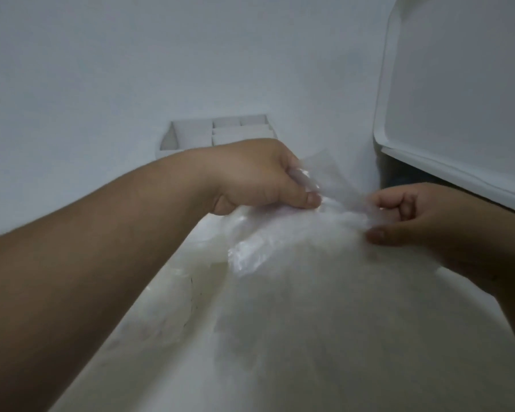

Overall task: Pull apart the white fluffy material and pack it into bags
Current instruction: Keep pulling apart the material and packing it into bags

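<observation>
Head view: left hand [259,176] and right hand [422,215], grips closed, pinch the clear bag [250,257] holding white fluffy material [324,337].

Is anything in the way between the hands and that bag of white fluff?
Nothing visible. The left hand and the right hand both pinch the clear top of the bag, with the fluff inside it.

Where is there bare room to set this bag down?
Bare white surface lies left of the white boxes, beyond the left hand. Crowded at right: the right hand and plastic bag sit close under the white tray.
</observation>
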